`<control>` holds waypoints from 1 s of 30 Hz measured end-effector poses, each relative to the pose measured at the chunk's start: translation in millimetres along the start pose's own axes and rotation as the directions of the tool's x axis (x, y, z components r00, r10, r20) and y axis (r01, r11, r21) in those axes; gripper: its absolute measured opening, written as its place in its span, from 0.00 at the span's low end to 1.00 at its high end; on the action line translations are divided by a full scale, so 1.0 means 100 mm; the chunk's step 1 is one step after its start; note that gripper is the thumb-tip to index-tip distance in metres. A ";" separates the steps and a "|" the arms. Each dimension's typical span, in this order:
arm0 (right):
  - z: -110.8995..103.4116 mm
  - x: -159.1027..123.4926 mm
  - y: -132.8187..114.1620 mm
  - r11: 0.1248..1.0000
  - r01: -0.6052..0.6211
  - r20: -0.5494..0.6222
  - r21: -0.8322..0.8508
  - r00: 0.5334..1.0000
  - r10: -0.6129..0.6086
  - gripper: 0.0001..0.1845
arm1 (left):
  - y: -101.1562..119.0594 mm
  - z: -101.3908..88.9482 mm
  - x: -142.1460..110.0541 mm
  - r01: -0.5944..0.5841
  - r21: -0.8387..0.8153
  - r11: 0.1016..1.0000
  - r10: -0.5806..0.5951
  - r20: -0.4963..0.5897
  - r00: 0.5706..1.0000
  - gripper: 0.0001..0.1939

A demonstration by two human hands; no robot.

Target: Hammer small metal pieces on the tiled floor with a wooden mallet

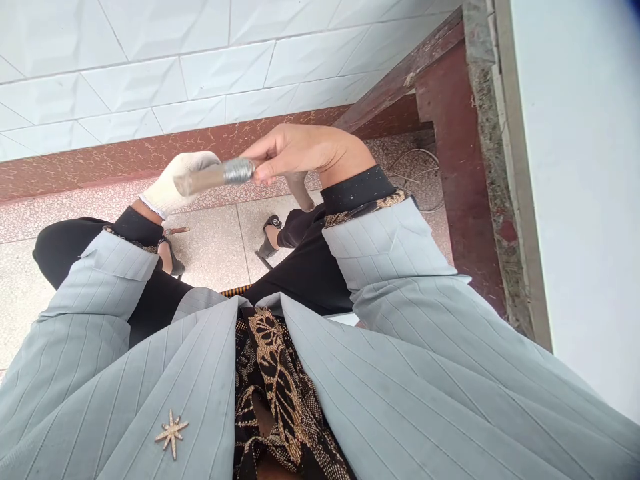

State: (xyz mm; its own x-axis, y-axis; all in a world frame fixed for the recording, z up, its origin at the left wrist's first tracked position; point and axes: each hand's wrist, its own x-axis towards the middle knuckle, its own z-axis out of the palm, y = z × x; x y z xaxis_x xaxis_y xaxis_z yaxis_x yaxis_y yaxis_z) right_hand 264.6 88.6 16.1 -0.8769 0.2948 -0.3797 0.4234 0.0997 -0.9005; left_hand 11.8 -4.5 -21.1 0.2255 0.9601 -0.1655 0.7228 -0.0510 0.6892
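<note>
In the head view my right hand (300, 153), bare, is closed with thumb and fingers pinching one end of a wooden handle (203, 180). Silvery wire (239, 171) is wound in tight turns around the handle near my fingertips. The handle lies nearly level and its left end is slightly blurred. Behind that end is my left hand (173, 180) in a white glove, curled; the handle hides its fingers and whatever is in them. A tan stick-like piece (300, 191) shows below my right hand, and I cannot tell whether it is held.
On the tiled floor (215, 233) a small brown tool (177, 231) lies beside my left foot. A white tiled wall (150, 87) rises ahead. At the right stand a dark red wooden frame (450, 147) and a loop of pale cable (420, 173).
</note>
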 end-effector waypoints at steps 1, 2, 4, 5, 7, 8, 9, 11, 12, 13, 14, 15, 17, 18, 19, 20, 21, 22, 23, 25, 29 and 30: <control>-0.01 -0.01 0.02 0.991 0.100 -0.082 0.084 0.992 -0.094 0.16 | -0.01 0.00 0.01 0.008 -0.010 1.000 -0.008 -0.013 1.000 0.08; -0.02 -0.01 0.05 0.971 0.187 -0.167 0.150 0.973 -0.162 0.21 | -0.01 0.01 0.01 0.007 -0.024 1.000 -0.007 -0.019 1.000 0.09; -0.02 0.03 0.09 0.937 0.281 -0.317 0.208 0.925 -0.207 0.31 | 0.01 0.04 0.00 -0.017 -0.051 0.999 0.016 -0.010 1.000 0.11; -0.01 0.06 0.11 0.939 0.275 -0.367 0.208 0.911 -0.186 0.34 | 0.02 0.05 -0.01 -0.034 -0.058 0.998 0.034 0.010 0.999 0.11; 0.01 0.11 0.12 0.965 0.188 -0.456 0.184 0.886 -0.086 0.35 | 0.05 0.08 -0.03 -0.058 -0.051 0.997 0.060 0.051 0.997 0.12; 0.02 0.14 0.12 0.979 0.118 -0.483 0.166 0.876 -0.024 0.34 | 0.07 0.09 -0.03 -0.066 -0.041 0.997 0.069 0.072 0.995 0.12; 0.03 0.16 0.12 0.989 0.040 -0.506 0.141 0.862 0.038 0.31 | 0.08 0.10 -0.04 -0.074 -0.029 0.997 0.077 0.093 0.993 0.12; 0.05 0.19 0.11 0.991 -0.124 -0.532 0.056 0.836 0.134 0.22 | 0.10 0.11 -0.05 -0.091 -0.003 0.996 0.091 0.130 0.987 0.12; 0.05 0.19 0.10 0.978 -0.207 -0.532 -0.017 0.830 0.166 0.17 | 0.11 0.11 -0.06 -0.099 0.010 0.995 0.097 0.145 0.985 0.13; 0.06 0.20 0.09 0.954 -0.283 -0.529 -0.100 0.827 0.190 0.12 | 0.12 0.10 -0.06 -0.105 0.025 0.994 0.100 0.154 0.983 0.13; 0.07 0.21 0.07 0.920 -0.345 -0.520 -0.184 0.829 0.207 0.08 | 0.13 0.10 -0.07 -0.110 0.040 0.993 0.102 0.163 0.981 0.14; 0.08 0.22 0.06 0.888 -0.385 -0.507 -0.252 0.834 0.218 0.07 | 0.13 0.10 -0.08 -0.112 0.056 0.992 0.101 0.168 0.981 0.14; 0.12 0.24 0.03 0.820 -0.441 -0.437 -0.364 0.859 0.267 0.04 | 0.14 0.09 -0.10 -0.112 0.085 0.990 0.095 0.185 0.978 0.15; 0.14 0.25 0.02 0.794 -0.443 -0.362 -0.417 0.882 0.301 0.03 | 0.15 0.09 -0.11 -0.113 0.095 0.989 0.093 0.194 0.977 0.15; 0.16 0.26 0.00 0.771 -0.430 -0.257 -0.470 0.902 0.346 0.03 | 0.15 0.08 -0.11 -0.114 0.101 0.988 0.092 0.204 0.975 0.15; 0.19 0.27 -0.01 0.758 -0.406 -0.134 -0.510 0.908 0.397 0.03 | 0.15 0.08 -0.12 -0.115 0.102 0.988 0.091 0.210 0.973 0.16; 0.20 0.27 -0.03 0.761 -0.377 -0.017 -0.527 0.901 0.434 0.05 | 0.15 0.07 -0.12 -0.111 0.100 0.989 0.088 0.211 0.973 0.16; 0.21 0.27 -0.04 0.781 -0.349 0.081 -0.517 0.889 0.451 0.06 | 0.15 0.06 -0.12 -0.104 0.096 0.990 0.081 0.212 0.974 0.16; 0.20 0.26 -0.04 0.817 -0.324 0.154 -0.477 0.884 0.441 0.08 | 0.14 0.04 -0.11 -0.090 0.089 0.992 0.070 0.211 0.975 0.17; 0.15 0.22 -0.03 0.885 -0.280 0.227 -0.371 0.897 0.379 0.10 | 0.13 0.01 -0.10 -0.049 0.067 0.997 0.035 0.206 0.978 0.17; -0.02 0.10 0.06 0.974 -0.145 0.249 -0.172 0.951 0.185 0.10 | 0.09 -0.03 -0.08 0.014 -0.004 1.000 -0.013 0.169 0.986 0.17; -0.04 0.08 0.09 0.989 -0.099 0.224 -0.111 0.967 0.122 0.14 | 0.07 -0.03 -0.07 0.018 -0.024 1.000 -0.014 0.172 0.985 0.17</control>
State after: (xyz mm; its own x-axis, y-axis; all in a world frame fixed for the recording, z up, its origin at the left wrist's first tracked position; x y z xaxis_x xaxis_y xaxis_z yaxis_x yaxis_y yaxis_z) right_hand 262.4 95.9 6.0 -0.8474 0.0845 -0.5242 0.5305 0.1753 -0.8293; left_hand 13.4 -11.0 -13.1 0.3247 0.8989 -0.2942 0.7112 -0.0269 0.7025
